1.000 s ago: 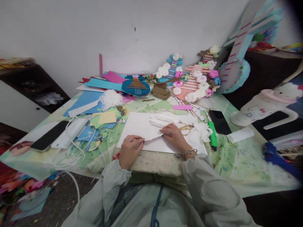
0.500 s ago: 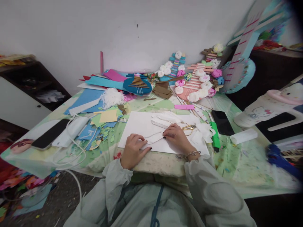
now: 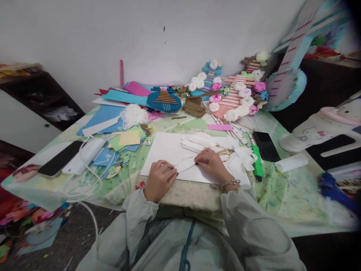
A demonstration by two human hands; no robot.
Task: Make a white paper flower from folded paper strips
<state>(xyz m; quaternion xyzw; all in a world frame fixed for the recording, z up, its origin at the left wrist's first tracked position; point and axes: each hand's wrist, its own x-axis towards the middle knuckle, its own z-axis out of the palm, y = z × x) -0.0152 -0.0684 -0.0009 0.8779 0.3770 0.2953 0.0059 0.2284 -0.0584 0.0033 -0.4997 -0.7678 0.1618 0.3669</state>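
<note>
A small strip of white paper (image 3: 185, 164) stretches between my two hands over a white board (image 3: 162, 145). My left hand (image 3: 160, 180) has its fingers closed at the strip's left end. At the other end, my right hand (image 3: 209, 162) pinches the strip with its fingertips. Gold-handled scissors (image 3: 225, 152) lie just beyond my right hand, partly among white paper pieces. White petal-like paper (image 3: 244, 157) rests at the board's right edge, and folded white paper (image 3: 194, 142) is behind my right hand.
Right of the board are a green marker (image 3: 257, 163), a black phone (image 3: 266, 146) and a white tumbler (image 3: 310, 130). On the left lie paper scraps (image 3: 128, 138), a white cable (image 3: 97, 177) and another phone (image 3: 60, 160). Decorated paper guitars (image 3: 164, 101) stand behind.
My left hand's thumb and fingers have drawn together at the strip's left end. The strip now bows slightly. My right hand has hardly moved.
</note>
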